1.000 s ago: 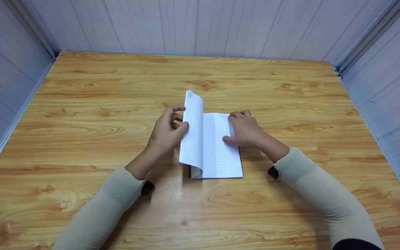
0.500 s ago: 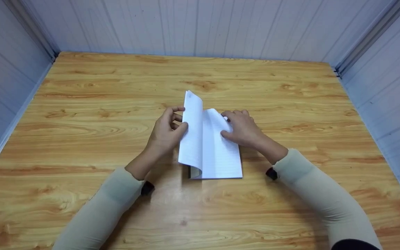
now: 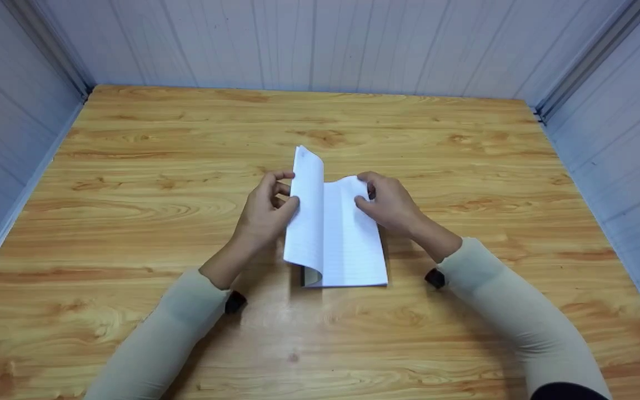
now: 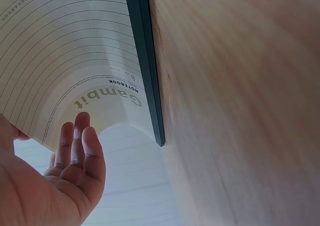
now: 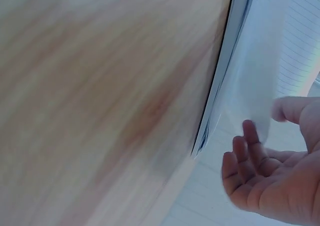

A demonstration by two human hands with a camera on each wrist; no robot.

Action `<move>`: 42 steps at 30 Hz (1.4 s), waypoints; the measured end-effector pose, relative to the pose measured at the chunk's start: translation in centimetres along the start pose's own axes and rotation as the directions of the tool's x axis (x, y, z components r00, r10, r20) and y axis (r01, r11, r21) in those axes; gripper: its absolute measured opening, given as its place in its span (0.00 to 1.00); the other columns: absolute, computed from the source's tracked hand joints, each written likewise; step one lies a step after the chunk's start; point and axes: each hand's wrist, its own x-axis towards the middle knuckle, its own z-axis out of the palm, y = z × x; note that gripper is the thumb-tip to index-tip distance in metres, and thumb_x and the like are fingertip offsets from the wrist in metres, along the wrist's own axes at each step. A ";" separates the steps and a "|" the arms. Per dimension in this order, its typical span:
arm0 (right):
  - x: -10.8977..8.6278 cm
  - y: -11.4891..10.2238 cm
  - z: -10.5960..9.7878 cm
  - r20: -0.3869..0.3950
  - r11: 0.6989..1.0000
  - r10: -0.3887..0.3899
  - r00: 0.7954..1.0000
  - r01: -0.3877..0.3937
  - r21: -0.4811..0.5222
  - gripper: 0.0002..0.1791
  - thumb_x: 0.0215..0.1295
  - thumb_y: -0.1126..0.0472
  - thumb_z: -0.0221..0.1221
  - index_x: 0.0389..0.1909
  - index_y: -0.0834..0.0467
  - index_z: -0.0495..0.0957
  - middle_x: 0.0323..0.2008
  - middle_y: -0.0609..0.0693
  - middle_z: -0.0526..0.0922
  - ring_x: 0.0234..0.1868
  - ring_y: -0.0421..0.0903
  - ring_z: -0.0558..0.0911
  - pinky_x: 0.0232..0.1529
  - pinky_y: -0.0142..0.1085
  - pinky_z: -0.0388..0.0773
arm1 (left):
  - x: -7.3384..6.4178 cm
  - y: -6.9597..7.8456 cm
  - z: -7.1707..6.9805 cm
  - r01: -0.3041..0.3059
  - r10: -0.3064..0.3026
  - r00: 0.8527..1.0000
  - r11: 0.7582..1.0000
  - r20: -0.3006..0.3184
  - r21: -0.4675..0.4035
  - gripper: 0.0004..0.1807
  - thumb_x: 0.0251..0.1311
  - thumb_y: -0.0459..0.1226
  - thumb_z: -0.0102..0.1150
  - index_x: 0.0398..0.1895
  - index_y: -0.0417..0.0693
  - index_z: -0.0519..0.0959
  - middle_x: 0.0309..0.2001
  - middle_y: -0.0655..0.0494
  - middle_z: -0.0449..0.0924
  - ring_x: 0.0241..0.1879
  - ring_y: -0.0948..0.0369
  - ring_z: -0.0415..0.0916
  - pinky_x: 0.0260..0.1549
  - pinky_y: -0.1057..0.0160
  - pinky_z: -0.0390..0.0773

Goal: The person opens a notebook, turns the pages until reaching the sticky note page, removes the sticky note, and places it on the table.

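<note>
Here's the notebook [image 3: 328,239], open around the middle of the surface [image 3: 320,339], its left half [image 3: 305,216] curving up steeply and its right half lying lower. The left hand [image 3: 264,208] has that raised half by the outer edge, thumb on the paper, and from the left wrist there's the cover [image 4: 80,41], "Gambit" and "NOTEBOOK" printed upside down, a dark strip [image 4: 144,61] running along it next to the surface. Three fingers [image 4: 77,146] stretch out loosely in front of it. Across to the right hand [image 3: 392,203]: thumb and forefinger are pinching the page [image 3: 353,222] near its far outer corner, bowing it upward, the other fingers bent beneath. Beige sleeves [image 3: 511,294] cover both forearms; a pale wall [image 3: 320,44] stands behind.
</note>
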 end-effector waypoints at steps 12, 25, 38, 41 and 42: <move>-0.3 -0.6 -0.3 -0.130 0.954 -0.011 0.991 0.049 0.294 0.30 0.61 0.57 0.46 0.63 0.57 0.51 0.17 0.45 0.68 0.14 0.39 0.63 0.22 0.30 0.66 | 0.0 0.0 0.0 0.007 -0.007 1.000 1.000 -0.007 0.011 0.22 0.49 0.37 0.48 0.51 0.55 0.65 0.33 0.55 0.77 0.26 0.59 0.75 0.28 0.64 0.75; -1.5 -2.9 -0.6 0.233 0.873 -0.103 0.967 -0.024 0.486 0.19 0.68 0.56 0.35 0.56 0.50 0.63 0.52 0.57 0.70 0.25 0.64 0.77 0.21 0.46 0.75 | 0.0 0.0 0.0 0.013 -0.013 1.000 1.000 -0.005 0.006 0.21 0.51 0.38 0.48 0.52 0.55 0.64 0.33 0.54 0.77 0.26 0.59 0.75 0.28 0.63 0.75; -2.3 -4.3 1.2 0.274 0.948 -0.188 0.943 0.101 0.301 0.34 0.55 0.52 0.52 0.61 0.30 0.49 0.60 0.50 0.53 0.31 0.44 0.80 0.27 0.35 0.77 | -0.3 0.1 0.1 -0.018 0.017 1.000 0.999 0.022 0.045 0.21 0.54 0.42 0.49 0.53 0.58 0.62 0.34 0.56 0.77 0.27 0.61 0.76 0.25 0.63 0.76; -2.2 -4.4 1.5 0.250 0.955 -0.183 0.951 0.111 0.275 0.36 0.53 0.51 0.54 0.60 0.28 0.49 0.60 0.49 0.54 0.35 0.42 0.79 0.30 0.35 0.76 | -0.3 0.1 0.0 -0.013 0.011 0.999 0.999 0.040 0.049 0.22 0.55 0.48 0.49 0.54 0.59 0.61 0.35 0.56 0.76 0.28 0.61 0.77 0.26 0.63 0.77; -2.3 -4.6 1.6 0.238 0.955 -0.186 0.953 0.119 0.270 0.36 0.53 0.51 0.54 0.61 0.29 0.49 0.60 0.49 0.54 0.37 0.42 0.79 0.32 0.34 0.76 | -0.3 0.1 -0.1 -0.012 0.010 0.999 0.999 0.045 0.050 0.23 0.54 0.50 0.50 0.54 0.59 0.61 0.35 0.56 0.76 0.28 0.61 0.77 0.26 0.63 0.77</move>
